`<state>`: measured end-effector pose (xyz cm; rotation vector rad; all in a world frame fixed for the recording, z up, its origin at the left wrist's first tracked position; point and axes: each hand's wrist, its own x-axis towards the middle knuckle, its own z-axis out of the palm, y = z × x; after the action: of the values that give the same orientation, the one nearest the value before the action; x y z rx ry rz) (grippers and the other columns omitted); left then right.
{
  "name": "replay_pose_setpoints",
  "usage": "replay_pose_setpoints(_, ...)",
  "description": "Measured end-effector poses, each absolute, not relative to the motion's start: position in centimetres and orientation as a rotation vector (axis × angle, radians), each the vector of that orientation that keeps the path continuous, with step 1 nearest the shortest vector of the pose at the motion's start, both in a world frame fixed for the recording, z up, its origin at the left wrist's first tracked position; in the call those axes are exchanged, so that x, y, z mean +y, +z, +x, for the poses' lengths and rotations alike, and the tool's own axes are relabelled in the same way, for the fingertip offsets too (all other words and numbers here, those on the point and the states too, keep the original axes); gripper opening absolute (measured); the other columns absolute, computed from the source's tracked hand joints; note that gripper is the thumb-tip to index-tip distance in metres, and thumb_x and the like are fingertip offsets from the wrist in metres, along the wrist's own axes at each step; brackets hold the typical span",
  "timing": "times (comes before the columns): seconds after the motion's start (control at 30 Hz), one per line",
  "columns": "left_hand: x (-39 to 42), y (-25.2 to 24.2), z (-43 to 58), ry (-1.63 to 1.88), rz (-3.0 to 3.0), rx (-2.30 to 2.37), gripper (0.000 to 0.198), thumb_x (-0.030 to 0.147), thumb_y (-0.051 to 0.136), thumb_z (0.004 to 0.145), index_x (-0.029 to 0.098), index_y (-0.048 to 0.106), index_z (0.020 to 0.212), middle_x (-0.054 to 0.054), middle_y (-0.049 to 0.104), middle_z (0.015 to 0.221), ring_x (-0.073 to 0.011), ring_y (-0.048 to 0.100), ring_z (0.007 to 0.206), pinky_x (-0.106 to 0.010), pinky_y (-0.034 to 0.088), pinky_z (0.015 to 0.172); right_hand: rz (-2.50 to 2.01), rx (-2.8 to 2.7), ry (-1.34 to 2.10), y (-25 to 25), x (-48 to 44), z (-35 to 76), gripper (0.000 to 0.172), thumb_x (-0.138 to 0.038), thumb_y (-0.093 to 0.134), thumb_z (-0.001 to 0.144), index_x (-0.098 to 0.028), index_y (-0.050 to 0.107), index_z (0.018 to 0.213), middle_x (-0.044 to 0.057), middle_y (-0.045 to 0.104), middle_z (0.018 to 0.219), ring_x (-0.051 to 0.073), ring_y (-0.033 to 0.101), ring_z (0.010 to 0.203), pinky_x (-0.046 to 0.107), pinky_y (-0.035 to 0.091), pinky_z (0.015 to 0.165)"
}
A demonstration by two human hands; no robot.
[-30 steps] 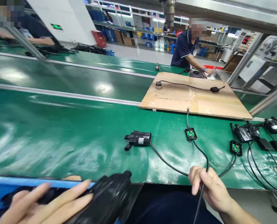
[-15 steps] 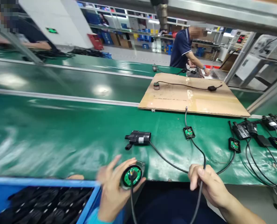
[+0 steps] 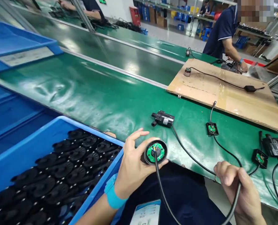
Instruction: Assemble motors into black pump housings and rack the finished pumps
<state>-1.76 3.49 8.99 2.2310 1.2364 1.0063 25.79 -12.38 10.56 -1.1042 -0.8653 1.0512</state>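
Note:
In my left hand (image 3: 133,164), closed round its side, is a round black pump housing (image 3: 145,155). A green circuit board (image 3: 161,152) shows in its open end, tilted up towards me. From the board's middle a black cable (image 3: 164,195) loops down over my lap and up to my right hand (image 3: 240,187), whose fingers are wrapped round it. A black pump (image 3: 165,118) with two spouts lies on the bench beyond my left hand. Its cable runs towards my right hand. Further right is a small open black box (image 3: 212,128) with a green board inside.
Below left, a blue bin (image 3: 61,120) holds many black parts. Another blue tray (image 3: 24,43) stands on the green bench (image 3: 101,103). Cardboard (image 3: 241,106) bears a part with a cable. More pumps (image 3: 273,146) lie at right; a co-worker (image 3: 223,37) stands across.
The view has swung left and down, showing more of the blue bin and a blue tray. Both hands keep their hold; the housing's open end now faces me more plainly.

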Motion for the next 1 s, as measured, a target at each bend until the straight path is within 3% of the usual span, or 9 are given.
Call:
replay_pose_setpoints(0.17, 2.1, 11.8, -1.6, 0.935, 2.123, 1.069, 0.053, 0.052, 0.085, 0.073, 0.027, 0.068, 0.117, -0.009, 0.048, 0.125, -0.0260, 0.065, 0.113, -0.042, 0.058, 0.102, -1.089, -0.796, 0.983, 11.3, -12.7, 26.4, 0.054, -0.056, 0.042, 0.104, -0.025, 0.071, 0.070, 0.002, 0.045, 0.061, 0.018, 0.041, 0.064, 0.038, 0.037, 0.068)
replay_pose_setpoints(0.37, 2.1, 12.1, -1.8, 0.854, 2.158, 1.013, 0.054, 0.039, 0.086, 0.073, 0.027, 0.064, 0.122, -0.008, 0.052, 0.121, -0.0243, 0.067, 0.110, -0.034, 0.061, 0.091, -1.179, -0.750, 0.906, 11.6, -13.4, 27.5, 0.052, -0.059, 0.047, 0.101, -0.025, 0.070, 0.069, 0.001, 0.043, 0.062, 0.018, 0.042, 0.064, 0.038, 0.039, 0.069)
replay_pose_setpoints(0.5, 5.0, 12.7, -2.0, 0.464, 2.404, 0.950, 0.054, 0.015, 0.078, 0.071, 0.027, 0.063, 0.122, -0.006, 0.059, 0.122, -0.0214, 0.071, 0.095, -0.030, 0.060, 0.079, -1.375, -0.811, 0.722, 10.3, -15.2, 29.2, 0.047, -0.056, 0.053, 0.098, -0.025, 0.074, 0.070, 0.004, 0.053, 0.066, 0.022, 0.051, 0.071, 0.038, 0.043, 0.074)
replay_pose_setpoints(0.57, 7.3, 12.9, -1.5, 0.194, 2.597, 0.939, 0.052, 0.009, 0.074, 0.068, 0.025, 0.066, 0.116, -0.006, 0.062, 0.119, -0.0212, 0.071, 0.082, -0.031, 0.058, 0.071, -1.627, -0.931, 0.693, 9.4, -16.7, 30.2, 0.050, -0.056, 0.052, 0.098, -0.023, 0.073, 0.068, 0.006, 0.059, 0.067, 0.023, 0.055, 0.071, 0.037, 0.043, 0.069)
replay_pose_setpoints(0.67, 10.7, 13.0, -0.2, -0.120, 2.798, 0.915, 0.043, 0.006, 0.076, 0.063, 0.023, 0.068, 0.102, -0.004, 0.067, 0.101, -0.0242, 0.071, 0.074, -0.032, 0.054, 0.065, -2.085, -1.163, 0.621, 8.3, -18.9, 31.4, 0.058, -0.062, 0.051, 0.098, -0.021, 0.068, 0.060, 0.006, 0.059, 0.061, 0.020, 0.055, 0.058, 0.034, 0.039, 0.059)
replay_pose_setpoints(0.73, 12.5, 12.7, 0.7, -0.219, 2.851, 0.873, 0.040, 0.004, 0.078, 0.061, 0.023, 0.067, 0.094, -0.003, 0.067, 0.093, -0.0268, 0.071, 0.075, -0.033, 0.054, 0.066, -2.272, -1.254, 0.373, 8.0, -19.4, 31.9, 0.058, -0.065, 0.053, 0.095, -0.022, 0.061, 0.057, 0.003, 0.055, 0.056, 0.018, 0.050, 0.051, 0.033, 0.036, 0.056)
replay_pose_setpoints(0.83, 14.1, 12.0, 1.2, -0.199, 2.922, 0.804, 0.035, 0.006, 0.076, 0.065, 0.023, 0.069, 0.095, -0.007, 0.071, 0.101, -0.0312, 0.072, 0.085, -0.039, 0.058, 0.074, -2.288, -1.328, 0.003, 7.9, -18.0, 32.6, 0.048, -0.064, 0.057, 0.095, -0.023, 0.064, 0.071, 0.004, 0.062, 0.067, 0.020, 0.056, 0.061, 0.034, 0.041, 0.063)
replay_pose_setpoints(0.9, 14.7, 11.4, 1.0, -0.011, 3.006, 0.801, 0.040, 0.014, 0.071, 0.072, 0.024, 0.070, 0.111, -0.012, 0.070, 0.118, -0.0357, 0.070, 0.099, -0.046, 0.060, 0.082, -2.229, -1.400, -0.107, 7.9, -15.4, 33.0, 0.038, -0.060, 0.058, 0.097, -0.024, 0.070, 0.093, 0.007, 0.071, 0.086, 0.025, 0.063, 0.079, 0.038, 0.047, 0.077)
replay_pose_setpoints(1.0, 16.1, 10.2, 0.8, 0.312, 3.035, 0.783, 0.058, 0.031, 0.059, 0.080, 0.029, 0.060, 0.137, -0.013, 0.057, 0.147, -0.0469, 0.057, 0.125, -0.060, 0.059, 0.084, -2.277, -1.487, -0.143, 7.7, -10.3, 33.8, 0.049, -0.059, 0.059, 0.096, -0.020, 0.066, 0.125, 0.015, 0.070, 0.120, 0.033, 0.062, 0.110, 0.048, 0.049, 0.095)
